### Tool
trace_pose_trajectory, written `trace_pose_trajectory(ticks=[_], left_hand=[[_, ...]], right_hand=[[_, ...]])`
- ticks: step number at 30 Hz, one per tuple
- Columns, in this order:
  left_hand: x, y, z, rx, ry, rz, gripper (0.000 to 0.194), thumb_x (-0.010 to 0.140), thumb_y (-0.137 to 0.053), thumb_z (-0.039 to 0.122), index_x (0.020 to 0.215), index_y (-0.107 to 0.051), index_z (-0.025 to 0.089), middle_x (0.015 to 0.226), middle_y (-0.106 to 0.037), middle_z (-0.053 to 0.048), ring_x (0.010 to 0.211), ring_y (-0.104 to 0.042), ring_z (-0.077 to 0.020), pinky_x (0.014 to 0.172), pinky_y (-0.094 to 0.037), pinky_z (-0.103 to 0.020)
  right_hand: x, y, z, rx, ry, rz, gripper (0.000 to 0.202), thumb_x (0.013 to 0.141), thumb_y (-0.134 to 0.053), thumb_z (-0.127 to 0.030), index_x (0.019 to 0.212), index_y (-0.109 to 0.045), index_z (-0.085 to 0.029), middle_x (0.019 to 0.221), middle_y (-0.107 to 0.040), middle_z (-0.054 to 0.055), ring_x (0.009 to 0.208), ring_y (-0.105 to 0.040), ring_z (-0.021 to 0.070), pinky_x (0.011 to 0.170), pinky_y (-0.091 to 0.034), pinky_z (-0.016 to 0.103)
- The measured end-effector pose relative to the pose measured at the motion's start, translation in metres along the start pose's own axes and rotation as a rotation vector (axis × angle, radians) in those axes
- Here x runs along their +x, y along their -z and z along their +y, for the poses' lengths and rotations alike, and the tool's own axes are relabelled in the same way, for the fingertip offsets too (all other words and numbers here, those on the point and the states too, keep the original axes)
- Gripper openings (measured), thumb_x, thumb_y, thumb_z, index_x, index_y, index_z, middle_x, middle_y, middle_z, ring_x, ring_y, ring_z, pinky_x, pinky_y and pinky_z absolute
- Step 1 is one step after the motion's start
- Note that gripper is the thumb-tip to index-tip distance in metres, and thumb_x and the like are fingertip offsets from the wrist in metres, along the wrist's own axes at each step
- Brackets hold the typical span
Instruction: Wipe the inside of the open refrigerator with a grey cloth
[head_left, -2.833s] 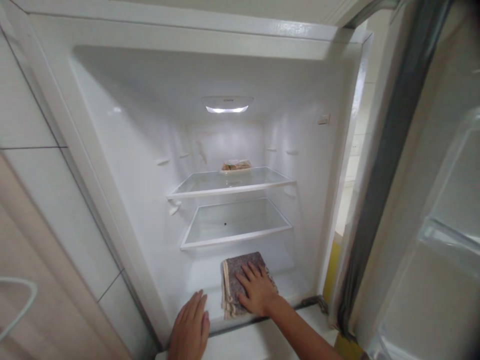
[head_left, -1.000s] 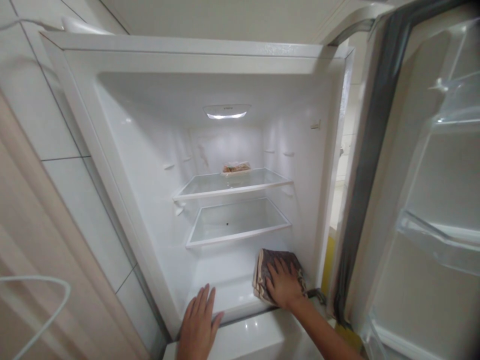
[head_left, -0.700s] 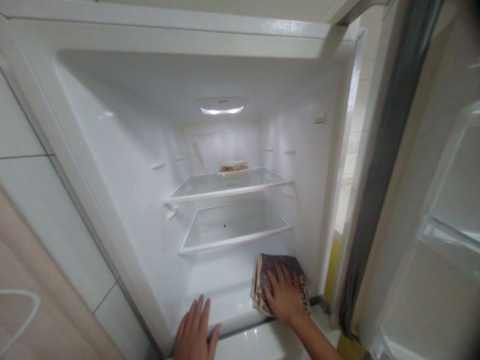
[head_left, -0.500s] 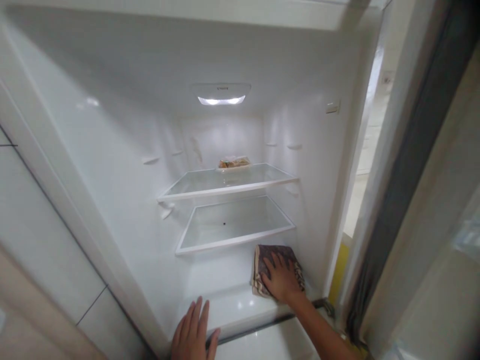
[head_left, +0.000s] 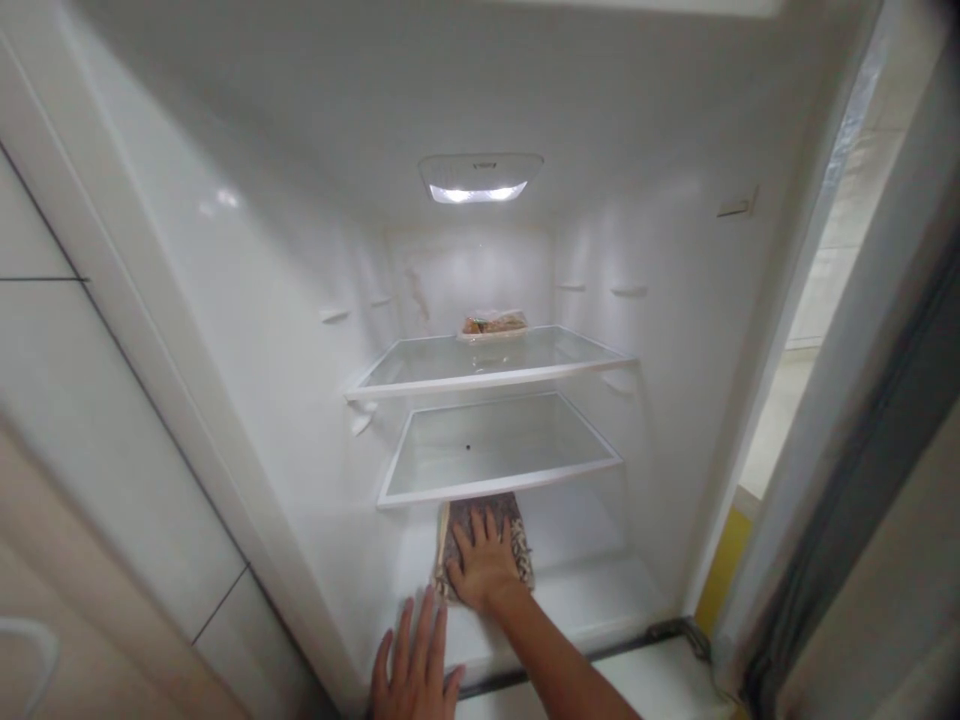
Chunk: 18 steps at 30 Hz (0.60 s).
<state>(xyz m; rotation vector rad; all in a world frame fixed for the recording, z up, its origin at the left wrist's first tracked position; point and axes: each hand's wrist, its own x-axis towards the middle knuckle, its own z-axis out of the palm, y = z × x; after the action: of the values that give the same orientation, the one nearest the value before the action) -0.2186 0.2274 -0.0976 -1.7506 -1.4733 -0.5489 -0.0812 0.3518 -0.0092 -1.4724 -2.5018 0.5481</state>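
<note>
A folded brown patterned cloth (head_left: 459, 515) lies on the white bottom surface of the fridge (head_left: 592, 590), under the lower glass shelf. My right hand (head_left: 486, 565) presses flat on top of it, fingers spread, its forearm reaching in from the lower right. My left hand (head_left: 417, 655) rests at the fridge's front edge, just left of and nearer than the cloth. Its fingers are stretched out and it holds nothing. The cloth's middle is hidden under my right hand.
Above sit a lower glass shelf (head_left: 502, 440) and an upper glass shelf (head_left: 420, 368). A wrapped food tray (head_left: 495, 324) stands on the upper one. A lit lamp (head_left: 480, 180) is on the ceiling. The open door (head_left: 862, 480) stands at right; a tiled wall (head_left: 112, 400) is at left.
My right hand has slid the cloth leftward along the bottom, from the right side to near my left hand. The camera view has shifted slightly left. My left hand stays at the front edge.
</note>
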Motion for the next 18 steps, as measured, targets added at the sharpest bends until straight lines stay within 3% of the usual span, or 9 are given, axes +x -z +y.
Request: trace_pose_trajectory(ticks=[4, 7, 12, 18], left_hand=[[-0.002, 0.005, 0.001, -0.024, 0.032, 0.004, 0.081, 0.087, -0.054, 0.035, 0.158, -0.021, 0.013, 0.153, -0.049, -0.02, 0.144, -0.039, -0.0363, 0.11, -0.034, -0.054], [-0.004, 0.011, -0.002, -0.067, 0.063, -0.009, 0.084, 0.086, -0.058, 0.035, 0.158, -0.022, 0.012, 0.156, -0.042, -0.023, 0.144, -0.04, -0.038, 0.109, -0.037, -0.055], [-0.008, 0.019, -0.005, -0.139, 0.084, -0.023, 0.081, 0.083, -0.061, 0.028, 0.156, -0.025, 0.019, 0.154, -0.047, -0.018, 0.141, -0.045, -0.0348, 0.108, -0.042, -0.053], [-0.007, 0.017, -0.006, -0.16, 0.035, 0.006, 0.082, 0.073, -0.061, 0.027, 0.15, -0.035, 0.017, 0.143, -0.058, -0.015, 0.131, -0.055, -0.0306, 0.105, -0.045, -0.046]], right_hand=[[-0.004, -0.005, -0.034, 0.029, 0.222, -0.118, 0.068, 0.095, -0.034, -0.056, 0.156, -0.032, -0.027, 0.169, -0.012, 0.012, 0.155, -0.004, 0.0381, 0.119, -0.002, 0.07], [-0.013, -0.008, -0.045, 0.055, 0.328, -0.122, 0.069, 0.09, -0.044, -0.053, 0.154, -0.036, -0.029, 0.168, -0.019, 0.012, 0.154, -0.008, 0.0422, 0.118, -0.004, 0.072], [-0.044, -0.01, -0.046, 0.045, 0.35, -0.119, 0.073, 0.087, -0.05, -0.051, 0.154, -0.036, -0.027, 0.166, -0.023, 0.014, 0.153, -0.012, 0.0443, 0.12, -0.005, 0.071], [-0.091, -0.009, -0.028, 0.127, 0.268, 0.006, 0.062, 0.095, -0.037, -0.055, 0.154, -0.035, -0.033, 0.165, -0.029, 0.009, 0.153, -0.018, 0.0388, 0.123, -0.005, 0.066]])
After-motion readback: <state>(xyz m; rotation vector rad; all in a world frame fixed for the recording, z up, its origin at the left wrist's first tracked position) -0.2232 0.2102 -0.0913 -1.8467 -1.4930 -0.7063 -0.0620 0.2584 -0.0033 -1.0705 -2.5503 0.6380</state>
